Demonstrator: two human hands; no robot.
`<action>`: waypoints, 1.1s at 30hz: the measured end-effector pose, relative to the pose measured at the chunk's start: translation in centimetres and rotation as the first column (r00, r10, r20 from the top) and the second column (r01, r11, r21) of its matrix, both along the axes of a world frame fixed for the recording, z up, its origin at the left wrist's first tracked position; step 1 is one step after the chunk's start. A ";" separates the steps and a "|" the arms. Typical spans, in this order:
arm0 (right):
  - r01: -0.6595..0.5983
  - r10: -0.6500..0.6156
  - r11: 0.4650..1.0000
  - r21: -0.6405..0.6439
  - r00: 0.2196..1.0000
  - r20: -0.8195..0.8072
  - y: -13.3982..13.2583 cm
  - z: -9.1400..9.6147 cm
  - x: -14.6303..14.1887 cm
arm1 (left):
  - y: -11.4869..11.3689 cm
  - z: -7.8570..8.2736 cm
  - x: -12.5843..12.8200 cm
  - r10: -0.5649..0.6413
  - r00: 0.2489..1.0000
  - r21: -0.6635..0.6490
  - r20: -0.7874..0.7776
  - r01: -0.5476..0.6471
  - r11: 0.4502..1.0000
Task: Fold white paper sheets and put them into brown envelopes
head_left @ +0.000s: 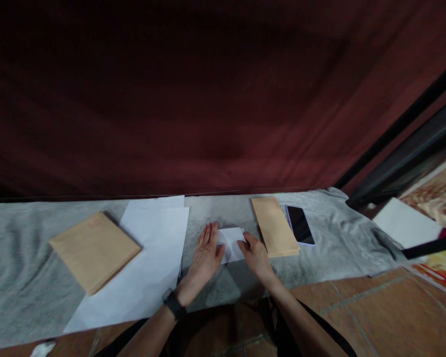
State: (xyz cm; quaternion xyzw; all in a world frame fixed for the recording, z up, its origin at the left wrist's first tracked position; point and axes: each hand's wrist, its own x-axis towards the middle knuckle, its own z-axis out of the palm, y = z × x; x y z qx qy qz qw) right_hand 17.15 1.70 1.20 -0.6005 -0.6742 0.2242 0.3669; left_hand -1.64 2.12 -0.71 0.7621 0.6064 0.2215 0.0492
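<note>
A small folded sheet of white paper (231, 244) lies on the grey cloth between my two hands. My left hand (207, 248) rests flat at its left edge, fingers stretched out and thumb touching the paper. At the right edge, my right hand (255, 253) has its thumb on top and its fingers curled at the side, pinching the paper. Just right of that hand is a stack of brown envelopes (276, 225). Large white sheets (154, 248) are spread to the left of my left hand.
Another pile of brown envelopes (96, 253) partly covers the white sheets. A phone (300, 225) lies right of the envelope stack. The grey cloth (342, 243) runs along a dark red curtain (223, 124). Tiled floor (386, 307) shows in front; a colourful packet (444, 267) is at far right.
</note>
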 end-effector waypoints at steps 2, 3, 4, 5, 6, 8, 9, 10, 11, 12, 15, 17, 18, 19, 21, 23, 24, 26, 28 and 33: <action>-0.061 0.060 0.998 -0.005 0.991 -0.120 -0.1 0.8 -0.1 | 0.5 1.2 -0.2 0.015 0.997 0.021 0.078 -0.017 1.000; -0.087 0.087 0.996 0.002 0.982 -0.169 -0.2 1.2 -0.1 | 0.7 1.9 -0.3 0.015 0.994 0.038 0.111 -0.019 0.999; -0.107 0.108 0.994 0.014 0.972 -0.207 -0.3 1.5 -0.1 | 0.8 2.5 -0.4 0.004 0.990 0.058 0.138 -0.013 0.998; -0.123 0.126 0.992 0.028 0.964 -0.234 -0.3 1.8 -0.1 | 0.8 3.2 -0.5 -0.014 0.987 0.082 0.160 0.001 0.997; -0.139 0.146 0.989 0.047 0.957 -0.252 -0.4 2.1 0.0 | 0.7 3.8 -0.6 -0.038 0.983 0.112 0.178 0.018 0.994; -0.165 0.186 0.981 0.098 0.945 -0.270 -0.4 2.2 0.2 | 0.2 4.9 -0.7 -0.097 0.976 0.187 0.197 0.060 0.981; -0.167 0.194 0.978 0.121 0.942 -0.273 -0.4 2.1 0.3 | -0.1 5.4 -0.8 -0.130 0.972 0.227 0.196 0.084 0.970; -0.156 0.189 0.978 0.138 0.942 -0.278 -0.3 1.9 0.5 | -0.4 5.9 -0.8 -0.165 0.968 0.265 0.187 0.112 0.958; -0.135 0.171 0.981 0.142 0.943 -0.285 -0.2 1.6 0.6 | -0.8 6.3 -0.9 -0.201 0.965 0.296 0.169 0.145 0.944; -0.103 0.138 0.986 0.132 0.944 -0.299 0.0 1.2 0.8 | -1.1 6.7 -0.9 -0.236 0.960 0.322 0.149 0.178 0.930; -0.001 0.012 1.000 0.028 0.917 -0.400 0.5 -0.1 1.2 | -1.9 7.6 -1.0 -0.306 0.946 0.373 0.107 0.247 0.894; -0.009 -0.036 0.996 -0.084 0.855 -0.518 0.8 -0.7 1.2 | -2.1 7.9 -1.0 -0.324 0.941 0.400 0.096 0.262 0.878; -0.033 -0.053 0.990 -0.136 0.814 -0.579 0.9 -0.8 1.2 | -2.1 8.0 -1.0 -0.331 0.940 0.410 0.087 0.269 0.872; -0.061 -0.069 0.982 -0.181 0.772 -0.632 0.9 -0.7 1.2 | -2.1 8.0 -1.0 -0.338 0.938 0.414 0.077 0.278 0.867; -0.091 -0.102 0.967 -0.236 0.712 -0.694 0.9 -0.3 1.2 | -2.0 8.0 -1.0 -0.341 0.938 0.411 0.065 0.287 0.865; -0.089 -0.119 0.963 -0.253 0.701 -0.703 0.7 0.3 1.3 | -1.9 7.9 -1.0 -0.331 0.941 0.405 0.074 0.275 0.872; -0.092 -0.120 0.962 -0.256 0.702 -0.702 0.7 0.6 1.3 | -1.8 7.9 -1.1 -0.323 0.943 0.404 0.083 0.265 0.876; -0.125 -0.121 0.953 -0.275 0.676 -0.726 0.6 1.2 1.4 | -1.7 7.8 -1.2 -0.318 0.944 0.403 0.087 0.259 0.878; -0.198 -0.138 0.929 -0.311 0.595 -0.792 0.5 1.8 1.5 | -1.5 7.7 -1.3 -0.319 0.944 0.396 0.081 0.263 0.880; -0.236 -0.236 0.909 -0.343 0.385 -0.892 0.4 2.8 1.5 | -1.3 7.5 -1.5 -0.319 0.945 0.346 0.075 0.275 0.897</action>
